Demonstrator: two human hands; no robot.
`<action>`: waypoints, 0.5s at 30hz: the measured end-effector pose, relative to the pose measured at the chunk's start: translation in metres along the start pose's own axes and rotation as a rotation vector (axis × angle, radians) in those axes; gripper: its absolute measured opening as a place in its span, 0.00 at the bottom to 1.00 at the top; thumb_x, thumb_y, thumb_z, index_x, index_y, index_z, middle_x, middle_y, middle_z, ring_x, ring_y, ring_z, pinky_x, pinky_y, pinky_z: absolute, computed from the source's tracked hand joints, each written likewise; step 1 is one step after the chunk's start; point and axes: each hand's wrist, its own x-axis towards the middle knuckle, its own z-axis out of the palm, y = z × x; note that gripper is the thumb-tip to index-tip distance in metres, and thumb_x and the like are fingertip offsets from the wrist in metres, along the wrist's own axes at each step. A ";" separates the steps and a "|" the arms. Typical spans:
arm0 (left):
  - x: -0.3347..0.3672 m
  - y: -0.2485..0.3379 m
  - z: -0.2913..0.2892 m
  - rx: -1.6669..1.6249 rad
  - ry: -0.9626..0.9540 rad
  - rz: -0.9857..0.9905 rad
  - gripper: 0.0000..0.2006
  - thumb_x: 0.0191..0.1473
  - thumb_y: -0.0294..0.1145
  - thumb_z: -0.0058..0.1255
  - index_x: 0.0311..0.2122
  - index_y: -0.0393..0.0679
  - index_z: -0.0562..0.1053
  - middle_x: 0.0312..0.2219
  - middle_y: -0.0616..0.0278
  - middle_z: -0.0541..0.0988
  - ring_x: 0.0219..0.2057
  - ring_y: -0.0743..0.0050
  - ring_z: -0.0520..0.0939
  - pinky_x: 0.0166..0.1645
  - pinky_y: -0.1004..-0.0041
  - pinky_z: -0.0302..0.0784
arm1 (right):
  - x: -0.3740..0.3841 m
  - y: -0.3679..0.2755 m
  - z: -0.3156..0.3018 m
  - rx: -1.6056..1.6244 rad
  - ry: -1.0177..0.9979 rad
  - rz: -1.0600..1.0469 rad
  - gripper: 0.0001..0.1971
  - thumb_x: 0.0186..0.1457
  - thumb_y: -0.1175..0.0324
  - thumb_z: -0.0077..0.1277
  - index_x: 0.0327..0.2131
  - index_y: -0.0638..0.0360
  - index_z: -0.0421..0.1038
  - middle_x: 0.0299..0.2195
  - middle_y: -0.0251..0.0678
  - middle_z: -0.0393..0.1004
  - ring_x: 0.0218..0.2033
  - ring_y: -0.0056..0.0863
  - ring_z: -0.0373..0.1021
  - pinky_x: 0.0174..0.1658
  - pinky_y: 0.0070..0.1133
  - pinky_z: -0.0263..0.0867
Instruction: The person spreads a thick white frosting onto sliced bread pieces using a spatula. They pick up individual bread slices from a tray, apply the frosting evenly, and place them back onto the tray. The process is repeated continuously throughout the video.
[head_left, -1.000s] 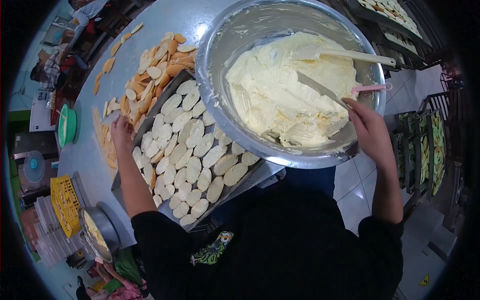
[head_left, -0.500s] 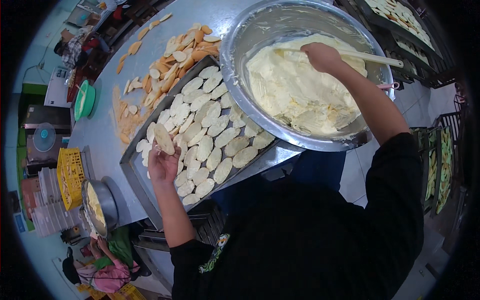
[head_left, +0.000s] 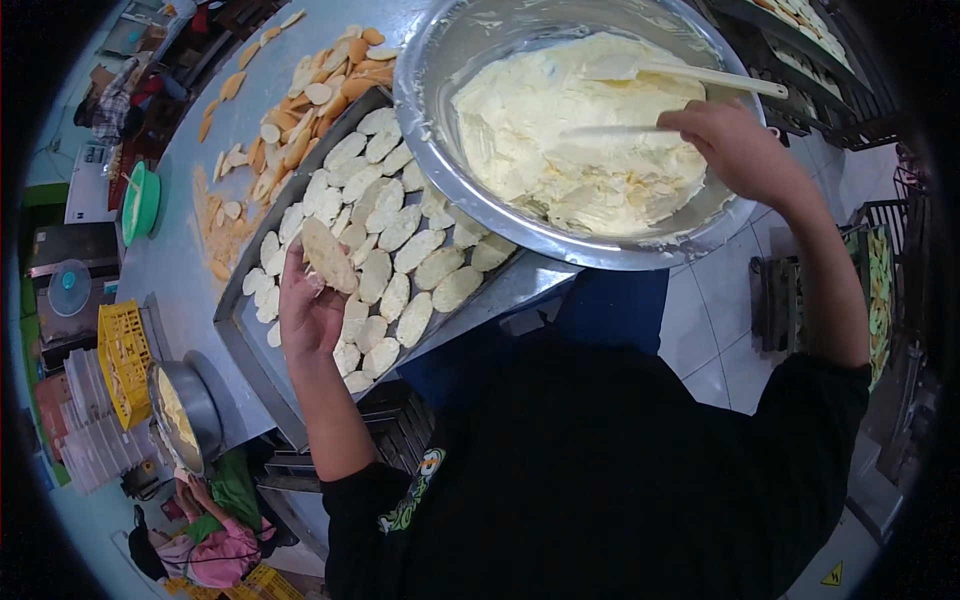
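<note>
My left hand (head_left: 312, 310) is closed on an oval bread slice (head_left: 328, 256), held tilted above the tray by its edge. Beneath it, the metal tray (head_left: 262, 372) carries rows of oval slices coated with pale cream. Over the large metal bowl (head_left: 585, 253), my right hand (head_left: 740, 150) grips a thin knife (head_left: 615, 130), its blade blurred by motion and pointing left across the pale yellow cream (head_left: 560, 90). A spatula with a long cream-coloured handle (head_left: 715, 77) rests in the same bowl, its head in the cream.
Loose bread slices (head_left: 300, 130) are heaped on the metal table (head_left: 185, 275) beyond the tray, with crumbs beside them. A green bowl (head_left: 141, 203), a smaller metal bowl (head_left: 205, 410) and a yellow crate (head_left: 124, 365) stand leftward. A co-worker in pink (head_left: 225, 555) is at lower left; racks (head_left: 800, 60) stand right.
My right hand has moved right and down from the cream toward the bowl's near right side, keeping the knife. My left hand still holds the slice, now turned more upright. The whole view has shifted slightly.
</note>
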 end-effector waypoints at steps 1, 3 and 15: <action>0.004 -0.003 0.002 0.020 -0.002 -0.013 0.32 0.41 0.30 0.49 0.53 0.44 0.52 0.43 0.48 0.66 0.42 0.61 0.72 0.45 0.63 0.71 | -0.005 -0.007 -0.003 -0.055 -0.040 -0.015 0.14 0.49 0.73 0.39 0.40 0.50 0.68 0.31 0.36 0.70 0.37 0.32 0.66 0.43 0.28 0.56; 0.014 -0.006 0.013 0.035 -0.023 -0.037 0.32 0.40 0.29 0.50 0.52 0.44 0.52 0.43 0.48 0.66 0.42 0.61 0.72 0.45 0.64 0.71 | -0.011 -0.008 0.000 -0.119 -0.015 -0.081 0.15 0.47 0.75 0.39 0.39 0.49 0.69 0.32 0.34 0.69 0.37 0.30 0.66 0.44 0.27 0.55; 0.029 -0.013 0.062 0.022 -0.155 -0.125 0.33 0.37 0.28 0.47 0.53 0.45 0.52 0.45 0.54 0.64 0.43 0.57 0.71 0.43 0.66 0.73 | -0.046 0.049 -0.021 0.170 -0.151 -0.011 0.17 0.47 0.79 0.38 0.41 0.50 0.69 0.29 0.31 0.70 0.30 0.22 0.64 0.36 0.18 0.58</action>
